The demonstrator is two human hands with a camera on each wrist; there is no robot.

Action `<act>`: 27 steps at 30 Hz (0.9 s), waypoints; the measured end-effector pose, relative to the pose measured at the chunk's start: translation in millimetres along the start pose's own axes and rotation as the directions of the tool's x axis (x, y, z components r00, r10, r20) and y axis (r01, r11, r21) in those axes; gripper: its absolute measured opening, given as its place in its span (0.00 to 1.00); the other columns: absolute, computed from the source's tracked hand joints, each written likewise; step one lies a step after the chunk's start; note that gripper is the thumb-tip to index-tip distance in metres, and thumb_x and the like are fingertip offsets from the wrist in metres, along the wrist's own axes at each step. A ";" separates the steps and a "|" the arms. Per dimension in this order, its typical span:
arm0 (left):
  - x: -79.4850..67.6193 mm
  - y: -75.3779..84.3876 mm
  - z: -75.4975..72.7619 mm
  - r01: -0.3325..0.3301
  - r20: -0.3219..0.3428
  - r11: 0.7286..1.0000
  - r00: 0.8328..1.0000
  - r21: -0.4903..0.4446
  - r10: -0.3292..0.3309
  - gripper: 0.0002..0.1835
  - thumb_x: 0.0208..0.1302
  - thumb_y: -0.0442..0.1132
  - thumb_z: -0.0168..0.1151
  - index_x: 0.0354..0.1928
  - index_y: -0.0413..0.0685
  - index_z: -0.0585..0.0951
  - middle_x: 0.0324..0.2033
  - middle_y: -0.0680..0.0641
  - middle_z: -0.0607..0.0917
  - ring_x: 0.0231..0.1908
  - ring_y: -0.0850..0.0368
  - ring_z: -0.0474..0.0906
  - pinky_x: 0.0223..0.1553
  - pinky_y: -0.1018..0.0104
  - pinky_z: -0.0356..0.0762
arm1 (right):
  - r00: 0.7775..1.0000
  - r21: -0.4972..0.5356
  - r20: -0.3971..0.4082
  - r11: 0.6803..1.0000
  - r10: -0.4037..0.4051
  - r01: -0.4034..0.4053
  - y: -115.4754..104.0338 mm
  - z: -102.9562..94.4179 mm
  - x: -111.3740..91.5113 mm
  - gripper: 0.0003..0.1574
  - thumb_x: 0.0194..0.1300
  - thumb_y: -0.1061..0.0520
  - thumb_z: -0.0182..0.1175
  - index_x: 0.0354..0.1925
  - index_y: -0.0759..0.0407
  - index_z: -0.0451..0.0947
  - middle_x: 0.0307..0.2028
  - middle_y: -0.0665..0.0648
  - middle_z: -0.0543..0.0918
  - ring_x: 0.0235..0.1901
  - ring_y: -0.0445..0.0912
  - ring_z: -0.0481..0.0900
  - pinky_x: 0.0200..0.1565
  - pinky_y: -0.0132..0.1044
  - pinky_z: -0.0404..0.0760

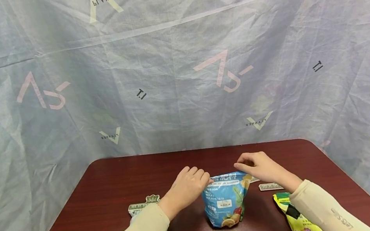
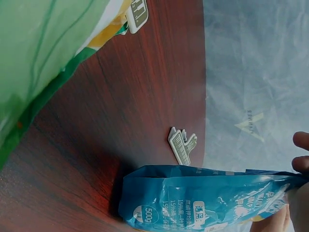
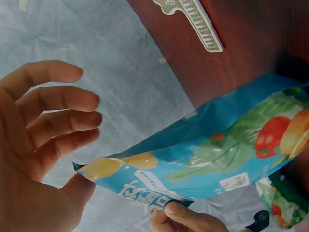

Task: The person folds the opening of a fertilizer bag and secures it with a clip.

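A blue fertilizer bag [image 1: 223,202] stands upright on the table, its printed panel showing fruit and vegetables. My left hand [image 1: 187,188] pinches its top edge near the left corner; in the right wrist view the left thumb [image 3: 176,210] presses on that edge. My right hand [image 1: 257,166] is at the opposite top corner. Its thumb [image 3: 79,191] lies against the bag's tip, partly hidden behind it, while the other fingers [image 3: 72,99] are spread apart from the bag, loosely bent. The left wrist view shows the bag [image 2: 193,198] from its side, with "500g" printed low down.
Keyboard-patterned clips lie on the dark red table [image 1: 115,176]: one clip [image 1: 269,187] right of the blue bag, another [image 1: 254,179] partly behind it. A green bag [image 2: 43,63] bears a similar clip [image 2: 138,17] at left. A yellow bag [image 1: 306,222] with a black clip lies at right.
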State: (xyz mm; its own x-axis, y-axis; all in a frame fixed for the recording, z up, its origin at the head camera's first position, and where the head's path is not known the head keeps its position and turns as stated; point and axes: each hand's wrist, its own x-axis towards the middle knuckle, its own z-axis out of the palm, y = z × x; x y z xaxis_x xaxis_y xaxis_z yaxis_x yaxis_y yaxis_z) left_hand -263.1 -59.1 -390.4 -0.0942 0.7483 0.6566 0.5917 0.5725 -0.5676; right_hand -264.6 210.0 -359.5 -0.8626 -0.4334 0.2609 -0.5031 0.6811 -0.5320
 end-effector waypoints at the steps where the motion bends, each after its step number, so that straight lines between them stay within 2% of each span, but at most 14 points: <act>1: 0.0 -0.1 0.1 0.002 0.002 1.000 1.000 0.002 -0.002 0.15 0.68 0.49 0.49 0.25 0.51 0.73 0.20 0.55 0.74 0.20 0.60 0.68 0.21 0.69 0.57 | 1.000 -0.005 -0.014 1.000 -0.004 0.004 -0.5 0.2 -0.7 0.13 0.63 0.41 0.55 0.36 0.46 0.78 0.27 0.41 0.78 0.23 0.37 0.73 0.28 0.34 0.73; 5: -0.3 0.0 -0.1 0.014 0.016 1.000 1.000 0.007 -0.014 0.16 0.69 0.49 0.46 0.25 0.51 0.72 0.20 0.55 0.74 0.20 0.60 0.68 0.21 0.68 0.57 | 0.996 -0.042 -0.075 0.998 -0.048 0.045 -2.9 2.0 -3.5 0.11 0.63 0.43 0.56 0.37 0.46 0.78 0.28 0.41 0.78 0.25 0.34 0.73 0.30 0.33 0.74; 9: -0.9 0.6 -0.3 0.029 0.028 1.000 0.999 0.004 -0.029 0.16 0.69 0.49 0.47 0.25 0.51 0.72 0.19 0.55 0.74 0.20 0.60 0.68 0.21 0.68 0.56 | 0.982 -0.119 -0.145 0.987 -0.123 0.107 -7.7 3.9 -6.8 0.06 0.61 0.47 0.60 0.36 0.45 0.77 0.26 0.38 0.75 0.22 0.33 0.71 0.26 0.31 0.72; 14: -2.2 0.6 0.7 0.037 0.029 0.999 0.999 -0.001 -0.037 0.15 0.67 0.49 0.49 0.25 0.51 0.73 0.20 0.55 0.75 0.20 0.60 0.68 0.21 0.68 0.56 | 0.948 -0.259 -0.213 0.949 -0.236 0.179 -16.2 5.9 -12.5 0.09 0.58 0.48 0.63 0.36 0.47 0.77 0.26 0.38 0.73 0.21 0.32 0.67 0.23 0.29 0.69; 19: -4.1 0.3 2.3 0.030 0.029 1.000 0.999 0.002 -0.030 0.15 0.69 0.49 0.46 0.27 0.52 0.73 0.21 0.55 0.75 0.21 0.60 0.68 0.23 0.68 0.57 | 0.917 -0.362 -0.242 0.906 -0.318 0.219 -19.9 7.8 -14.1 0.10 0.55 0.49 0.65 0.36 0.49 0.77 0.28 0.43 0.74 0.23 0.33 0.66 0.23 0.29 0.69; 21: -4.2 0.5 2.6 0.027 0.028 1.000 0.999 0.003 -0.027 0.15 0.69 0.49 0.46 0.27 0.52 0.73 0.22 0.55 0.75 0.21 0.60 0.68 0.23 0.68 0.57 | 0.893 -0.400 -0.249 0.880 -0.374 0.257 -20.4 8.6 -13.7 0.11 0.54 0.49 0.65 0.36 0.51 0.78 0.29 0.44 0.74 0.25 0.33 0.66 0.23 0.29 0.70; 25: -4.2 1.0 2.7 0.023 0.025 1.000 0.999 -0.002 -0.023 0.15 0.69 0.49 0.46 0.27 0.52 0.73 0.22 0.56 0.75 0.21 0.60 0.68 0.23 0.68 0.56 | 0.816 -0.481 -0.257 0.801 -0.517 0.356 -21.5 10.9 -11.4 0.12 0.51 0.52 0.66 0.35 0.54 0.78 0.31 0.47 0.76 0.27 0.38 0.67 0.26 0.32 0.71; 27: -3.9 1.1 2.6 0.021 0.025 1.000 0.999 -0.006 -0.021 0.15 0.69 0.49 0.45 0.27 0.52 0.74 0.22 0.56 0.75 0.21 0.60 0.67 0.23 0.69 0.56 | 0.785 -0.518 -0.252 0.764 -0.566 0.385 -22.6 12.4 -10.2 0.12 0.52 0.51 0.65 0.34 0.55 0.77 0.31 0.48 0.76 0.27 0.40 0.67 0.27 0.34 0.70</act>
State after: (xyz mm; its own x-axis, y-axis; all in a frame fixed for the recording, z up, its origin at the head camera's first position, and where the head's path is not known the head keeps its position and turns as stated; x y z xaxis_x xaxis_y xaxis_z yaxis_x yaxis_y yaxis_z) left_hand -264.2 -60.5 -394.9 -0.1270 0.7442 0.6558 0.5947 0.5863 -0.5502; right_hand -243.7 191.7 -360.1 -0.4053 -0.5774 0.7088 -0.7439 0.6589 0.1113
